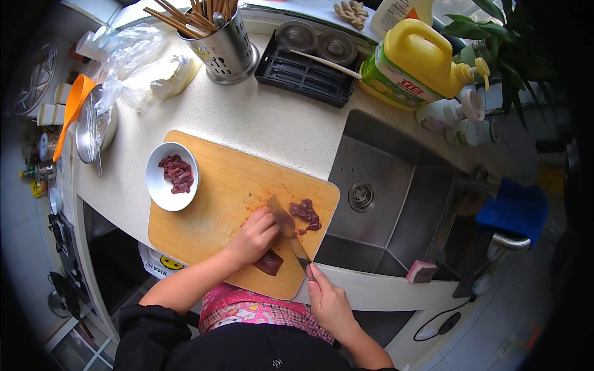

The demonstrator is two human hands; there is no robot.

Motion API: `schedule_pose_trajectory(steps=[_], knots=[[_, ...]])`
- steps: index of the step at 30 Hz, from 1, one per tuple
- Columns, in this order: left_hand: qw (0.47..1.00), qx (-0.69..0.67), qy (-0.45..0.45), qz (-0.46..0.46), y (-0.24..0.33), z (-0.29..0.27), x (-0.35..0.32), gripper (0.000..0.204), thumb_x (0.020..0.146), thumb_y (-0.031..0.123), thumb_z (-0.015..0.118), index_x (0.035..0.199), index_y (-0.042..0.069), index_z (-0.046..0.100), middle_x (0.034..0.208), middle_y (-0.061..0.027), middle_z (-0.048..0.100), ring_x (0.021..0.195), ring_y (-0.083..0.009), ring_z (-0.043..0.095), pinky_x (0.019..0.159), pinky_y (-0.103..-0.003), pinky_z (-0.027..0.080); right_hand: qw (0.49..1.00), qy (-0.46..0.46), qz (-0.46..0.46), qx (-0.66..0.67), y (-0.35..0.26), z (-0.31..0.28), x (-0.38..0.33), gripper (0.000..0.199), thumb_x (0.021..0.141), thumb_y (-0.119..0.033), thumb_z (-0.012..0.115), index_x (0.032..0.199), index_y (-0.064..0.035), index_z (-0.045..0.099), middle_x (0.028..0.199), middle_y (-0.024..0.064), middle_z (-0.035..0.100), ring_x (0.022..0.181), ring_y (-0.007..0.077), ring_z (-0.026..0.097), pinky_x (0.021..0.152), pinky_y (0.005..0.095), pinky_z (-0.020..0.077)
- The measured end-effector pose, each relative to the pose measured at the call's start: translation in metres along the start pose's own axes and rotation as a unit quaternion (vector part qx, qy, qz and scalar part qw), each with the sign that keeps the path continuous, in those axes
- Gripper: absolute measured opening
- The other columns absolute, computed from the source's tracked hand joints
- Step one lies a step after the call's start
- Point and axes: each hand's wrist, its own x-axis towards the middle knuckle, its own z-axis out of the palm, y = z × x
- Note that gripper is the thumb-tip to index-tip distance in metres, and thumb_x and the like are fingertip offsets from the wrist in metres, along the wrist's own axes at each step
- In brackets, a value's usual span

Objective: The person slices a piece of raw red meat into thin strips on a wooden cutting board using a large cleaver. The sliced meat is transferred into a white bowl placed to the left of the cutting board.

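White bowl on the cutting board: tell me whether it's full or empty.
Partly filled. The bowl stands upright on the board with a small heap of dark red meat slices; most of its white inside shows bare.

The head camera is looking steeply down — close over the cutting board (216, 204), sink (396, 185) lying right of the fingers.
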Motion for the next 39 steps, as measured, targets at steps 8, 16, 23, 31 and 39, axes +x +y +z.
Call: schedule_pose_trajectory(steps=[8, 16, 23, 31, 39], knots=[[1.0, -0.001, -0.014, 0.007, 0.0, -0.004, 0.004, 0.026, 0.069, 0.002, 0.059, 0.095, -0.003, 0.063, 0.102, -0.0155, 0.058, 0.101, -0.0354, 0.057, 0.088, -0.042, 0.049, 0.999, 0.034, -0.034, -0.01, -0.002, 0.001, 0.001, 0.041, 0.095, -0.023, 0.054, 0.125, 0.0042, 0.052, 0.082, 0.0238, 0.066, 0.072, 0.0407, 0.066, 0.063, 0.046, 0.0534], [1.0, -0.004, -0.017, -0.003, 0.001, -0.005, 0.005, 0.028, 0.069, 0.0, 0.059, 0.096, -0.003, 0.062, 0.104, -0.0163, 0.058, 0.103, -0.0362, 0.056, 0.089, -0.041, 0.048, 0.997, -0.046, 0.064, -0.02, -0.017, -0.009, 0.003, 0.04, 0.098, -0.022, 0.048, 0.128, 0.0047, 0.05, 0.108, 0.0252, 0.065, 0.1, 0.041, 0.063, 0.083, 0.0423, 0.0522], [0.999, -0.001, -0.029, -0.014, 0.002, -0.005, 0.004, 0.03, 0.069, -0.002, 0.059, 0.099, -0.004, 0.062, 0.106, -0.0165, 0.058, 0.105, -0.0367, 0.055, 0.091, -0.041, 0.047, 1.0, 0.014, -0.015, -0.02, -0.004, 0.0, 0.003, 0.042, 0.095, -0.024, 0.054, 0.126, 0.005, 0.051, 0.08, 0.0247, 0.066, 0.071, 0.0411, 0.066, 0.062, 0.0467, 0.0532], [0.999, -0.018, -0.025, -0.021, 0.002, -0.006, 0.007, 0.03, 0.069, -0.003, 0.059, 0.098, -0.004, 0.062, 0.104, -0.0166, 0.058, 0.103, -0.0375, 0.056, 0.09, -0.042, 0.048, 1.0, 0.009, -0.015, -0.012, -0.006, 0.001, 0.009, 0.042, 0.095, -0.023, 0.054, 0.126, 0.0055, 0.05, 0.081, 0.0256, 0.065, 0.072, 0.0422, 0.065, 0.062, 0.0475, 0.053], [0.999, -0.035, -0.035, -0.015, 0.002, -0.004, 0.005, 0.027, 0.067, 0.0, 0.059, 0.094, -0.005, 0.062, 0.1, -0.0171, 0.059, 0.101, -0.0374, 0.057, 0.086, -0.042, 0.05, 0.999, -0.008, -0.031, 0.01, -0.018, 0.007, 0.061, 0.041, 0.095, -0.022, 0.054, 0.126, 0.0036, 0.051, 0.083, 0.0252, 0.066, 0.075, 0.0426, 0.065, 0.063, 0.0478, 0.0532]])
